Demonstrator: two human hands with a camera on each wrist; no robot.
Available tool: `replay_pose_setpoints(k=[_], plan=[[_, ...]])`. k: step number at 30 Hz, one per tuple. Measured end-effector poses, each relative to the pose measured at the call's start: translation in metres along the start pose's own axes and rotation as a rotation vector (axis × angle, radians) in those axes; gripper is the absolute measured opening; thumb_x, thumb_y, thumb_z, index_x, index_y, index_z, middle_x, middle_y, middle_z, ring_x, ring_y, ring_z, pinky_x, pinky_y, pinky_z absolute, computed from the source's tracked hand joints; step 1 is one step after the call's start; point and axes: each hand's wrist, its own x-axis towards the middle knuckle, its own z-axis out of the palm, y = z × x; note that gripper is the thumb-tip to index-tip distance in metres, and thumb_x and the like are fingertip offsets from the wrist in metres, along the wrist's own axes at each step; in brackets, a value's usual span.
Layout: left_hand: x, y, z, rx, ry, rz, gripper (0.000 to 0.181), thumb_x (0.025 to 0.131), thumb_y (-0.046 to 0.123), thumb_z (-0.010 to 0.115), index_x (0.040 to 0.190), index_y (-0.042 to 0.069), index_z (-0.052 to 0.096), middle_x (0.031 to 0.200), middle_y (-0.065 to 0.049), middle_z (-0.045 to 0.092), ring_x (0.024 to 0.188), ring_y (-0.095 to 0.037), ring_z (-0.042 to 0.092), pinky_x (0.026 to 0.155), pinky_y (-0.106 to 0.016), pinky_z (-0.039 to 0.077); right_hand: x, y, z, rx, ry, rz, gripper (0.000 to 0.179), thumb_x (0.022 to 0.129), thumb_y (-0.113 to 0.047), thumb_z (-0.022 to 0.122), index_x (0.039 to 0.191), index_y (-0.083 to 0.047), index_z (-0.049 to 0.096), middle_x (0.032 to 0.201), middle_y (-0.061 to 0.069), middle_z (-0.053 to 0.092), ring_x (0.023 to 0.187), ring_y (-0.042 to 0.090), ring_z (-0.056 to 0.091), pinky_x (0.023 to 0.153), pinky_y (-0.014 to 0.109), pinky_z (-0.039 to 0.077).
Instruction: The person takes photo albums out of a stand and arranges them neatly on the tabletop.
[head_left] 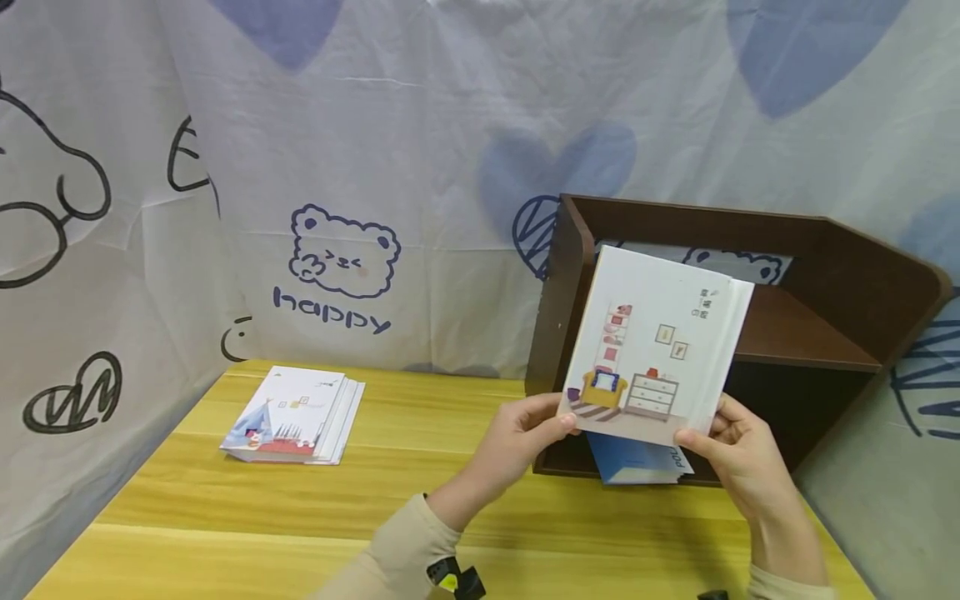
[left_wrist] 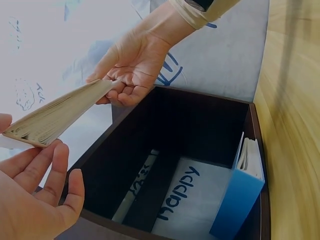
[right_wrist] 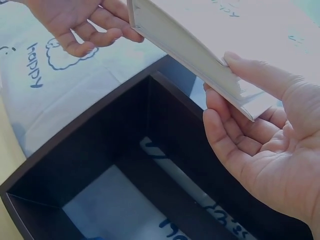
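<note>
A white hardcover book (head_left: 652,358) is held up tilted in front of the shelf, its cover printed with a yellow armchair, a chest of drawers and small pictures. My left hand (head_left: 517,433) pinches its lower left corner, thumb on the cover. At the lower right corner my right hand (head_left: 742,458) grips it, with the thumb on the front and the fingers behind. The page edges of the book (right_wrist: 185,55) show in both wrist views. Below it, a blue book (left_wrist: 240,195) stands inside the lower compartment of the dark brown shelf (head_left: 551,333).
On the left of the wooden table (head_left: 405,500) lies a stack of white books (head_left: 292,417), the top one showing a blue tent. The shelf's upper board (head_left: 810,333) is behind the held book. A printed curtain (head_left: 435,167) hangs behind and beside the table.
</note>
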Motion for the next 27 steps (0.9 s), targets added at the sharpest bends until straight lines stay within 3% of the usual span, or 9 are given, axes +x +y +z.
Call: replay_pose_setpoints(k=[2, 6, 12, 19, 27], plan=[[-0.002, 0.0, -0.003, 0.007, 0.005, 0.003, 0.038, 0.097, 0.021, 0.06, 0.129, 0.002, 0.061, 0.122, -0.023, 0.066, 0.099, -0.024, 0.064, 0.088, -0.021, 0.053, 0.001, 0.0, 0.004, -0.002, 0.002, -0.001, 0.056, 0.087, 0.02, 0.054, 0.132, -0.013, 0.057, 0.118, -0.004, 0.071, 0.101, 0.01, 0.07, 0.083, 0.02, 0.056], [-0.006, 0.001, -0.009, 0.019, 0.004, 0.021, 0.039, 0.097, 0.023, 0.06, 0.13, 0.001, 0.061, 0.122, -0.023, 0.066, 0.096, -0.015, 0.062, 0.087, -0.022, 0.052, 0.002, -0.001, 0.01, -0.034, 0.011, 0.019, 0.056, 0.087, 0.018, 0.056, 0.133, -0.013, 0.056, 0.117, -0.006, 0.071, 0.101, 0.009, 0.07, 0.083, 0.021, 0.056], [-0.011, 0.002, -0.017, 0.024, 0.003, 0.029, 0.039, 0.098, 0.021, 0.058, 0.131, 0.0, 0.059, 0.122, -0.024, 0.065, 0.098, -0.022, 0.063, 0.086, -0.023, 0.053, 0.002, -0.002, 0.019, -0.078, 0.021, 0.038, 0.053, 0.088, 0.015, 0.058, 0.134, -0.012, 0.055, 0.116, -0.009, 0.071, 0.101, 0.008, 0.069, 0.081, 0.021, 0.057], [-0.018, 0.001, -0.026, 0.001, -0.002, 0.036, 0.039, 0.098, 0.018, 0.057, 0.131, -0.003, 0.058, 0.126, -0.025, 0.063, 0.098, -0.005, 0.064, 0.087, -0.023, 0.054, 0.0, -0.002, 0.031, -0.112, 0.028, 0.053, 0.053, 0.088, 0.013, 0.06, 0.136, -0.01, 0.054, 0.115, -0.01, 0.071, 0.1, 0.008, 0.07, 0.079, 0.022, 0.057], [-0.029, 0.0, -0.039, 0.005, 0.001, 0.059, 0.04, 0.098, 0.018, 0.056, 0.13, -0.006, 0.057, 0.126, -0.027, 0.062, 0.099, -0.002, 0.064, 0.089, -0.027, 0.054, 0.0, 0.001, 0.045, -0.154, 0.032, 0.068, 0.054, 0.087, 0.011, 0.063, 0.137, -0.007, 0.052, 0.113, -0.011, 0.072, 0.098, 0.01, 0.071, 0.078, 0.023, 0.058]])
